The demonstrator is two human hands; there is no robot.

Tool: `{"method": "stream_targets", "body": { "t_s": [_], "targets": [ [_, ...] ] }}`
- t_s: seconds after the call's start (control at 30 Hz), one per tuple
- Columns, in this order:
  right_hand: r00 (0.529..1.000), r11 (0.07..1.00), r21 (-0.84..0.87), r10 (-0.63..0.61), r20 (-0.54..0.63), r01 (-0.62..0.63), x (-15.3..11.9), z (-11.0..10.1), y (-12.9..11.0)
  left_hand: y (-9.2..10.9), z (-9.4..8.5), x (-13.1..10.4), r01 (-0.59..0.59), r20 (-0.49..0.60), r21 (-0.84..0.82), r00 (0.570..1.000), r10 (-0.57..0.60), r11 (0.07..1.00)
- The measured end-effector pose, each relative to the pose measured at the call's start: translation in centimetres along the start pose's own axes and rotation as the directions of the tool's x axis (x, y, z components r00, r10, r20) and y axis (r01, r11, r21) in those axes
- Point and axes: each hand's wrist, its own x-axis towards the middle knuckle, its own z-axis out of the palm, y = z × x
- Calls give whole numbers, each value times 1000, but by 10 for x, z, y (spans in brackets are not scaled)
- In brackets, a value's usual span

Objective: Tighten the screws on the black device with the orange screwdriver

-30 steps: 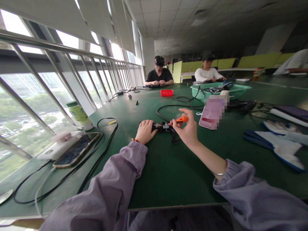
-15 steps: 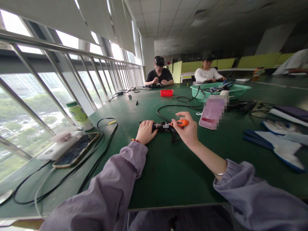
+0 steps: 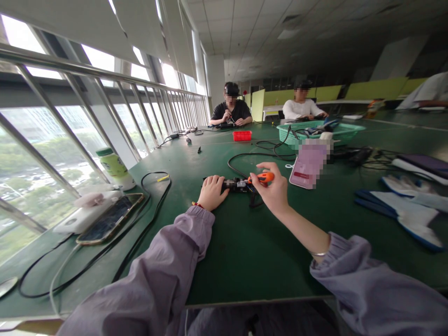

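One device [image 3: 241, 185] behind the tabletop's [image 3: 252, 261] near edge: left fingers [image 3: 214, 181] clasp it; right fingers [image 3: 271, 168] pinch the driver [image 3: 265, 177], slightly lower now, work apparently continuing.

On my feed, the left hand [image 3: 212, 192] hides part of the black device [image 3: 241, 185]. The tip of the orange screwdriver [image 3: 266, 177] is too small for me to resolve. Pixelation blurs the pink phone [image 3: 308, 163]; the right sleeve [image 3: 378, 284] runs out of frame.

Screwdriver handle [image 3: 266, 177]: smooth plastic. Railing [image 3: 35, 59]: glossy metal. Tabletop [image 3: 248, 266]: smooth, faintly glossy. Sleeves [image 3: 175, 252]: matt cloth.
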Motion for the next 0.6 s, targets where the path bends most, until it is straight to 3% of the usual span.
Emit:
{"method": "stream_targets", "body": {
  "t_s": [0.2, 0.4, 0.6],
  "targets": [
    [999, 996, 76, -38, -25, 40, -1, 3, 2, -1, 1, 0, -5, -1, 2, 1000, 5, 1000],
    [1000, 1000, -16, -3, -3, 3, 0, 1, 0, 0, 0, 0, 1, -2, -13, 1000, -1, 1000],
    [997, 995, 63, -76, -20, 77, -1, 3, 2, 0, 1, 0, 2, 1, -7, 1000, -2, 1000]
  ]
}}
